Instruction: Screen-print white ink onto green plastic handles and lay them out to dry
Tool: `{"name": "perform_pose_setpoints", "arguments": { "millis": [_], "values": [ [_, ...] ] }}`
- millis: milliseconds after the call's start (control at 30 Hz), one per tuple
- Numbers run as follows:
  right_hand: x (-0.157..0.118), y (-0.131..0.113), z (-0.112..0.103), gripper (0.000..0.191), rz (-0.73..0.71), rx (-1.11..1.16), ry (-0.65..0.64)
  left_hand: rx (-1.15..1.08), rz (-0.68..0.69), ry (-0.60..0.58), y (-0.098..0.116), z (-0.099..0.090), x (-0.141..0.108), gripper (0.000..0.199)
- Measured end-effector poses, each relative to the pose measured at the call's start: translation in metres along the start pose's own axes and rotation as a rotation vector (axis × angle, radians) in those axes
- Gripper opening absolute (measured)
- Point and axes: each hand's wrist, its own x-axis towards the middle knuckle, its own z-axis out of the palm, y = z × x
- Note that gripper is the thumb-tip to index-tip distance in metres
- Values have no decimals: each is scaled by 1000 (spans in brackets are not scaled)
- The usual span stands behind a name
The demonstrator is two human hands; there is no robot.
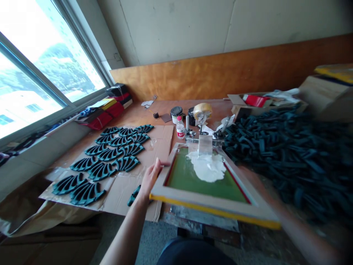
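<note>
A screen-printing frame (157,189) is tilted up in front of me, its green mesh (182,173) carrying a thick patch of white ink (208,167). A pale squeegee blade (205,145) stands at the back of that ink. My left hand (150,176) is closed at the frame's left edge, thumb upward. Beyond the right edge, my right hand (248,176) is blurred and partly hidden by the frame, so its fingers cannot be made out. A dark green plastic piece (134,195) lies on the cardboard beside my left wrist.
Rows of dark green fan-shaped pieces (106,171) lie on a cardboard sheet (162,143) at left. A large heap of dark green strips (298,158) covers the right side. Behind the frame stand a red-capped bottle (180,129), a jar (176,115) and a tape roll (202,110).
</note>
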Motion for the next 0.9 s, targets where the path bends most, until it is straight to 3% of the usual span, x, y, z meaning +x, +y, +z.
{"name": "perform_pose_setpoints", "arguments": {
  "millis": [100,200,300,367,500,567,633,700,767,833,900],
  "values": [
    [33,-8,-14,45,-48,56,45,66,-165,-31,-61,-11,-14,56],
    [61,-48,-6,58,-165,13,33,133,-185,14,-109,-8,-12,70],
    [62,-85,14,27,-242,-56,-144,235,-154,25,-132,-5,-5,67],
    [46,-95,23,12,-292,-76,-251,287,-131,11,-137,-7,-2,61],
    [6,-90,17,25,-508,17,-343,271,-147,-4,-138,-10,-1,56],
    [0,-85,6,26,-612,77,-430,234,-164,1,-137,-9,-2,55],
    [4,-85,-2,23,-621,104,-507,212,-171,14,-134,-7,-3,53],
    [9,-88,-4,22,-548,107,-477,193,-181,37,-132,-5,-4,51],
    [7,-91,0,24,-502,106,-366,159,-203,47,-131,-4,-5,52],
    [-3,-91,5,28,-538,117,-298,123,-215,35,-132,-4,-5,54],
    [-10,-88,7,27,-600,137,-336,102,-216,18,-134,-4,-5,56]
  ]
}}
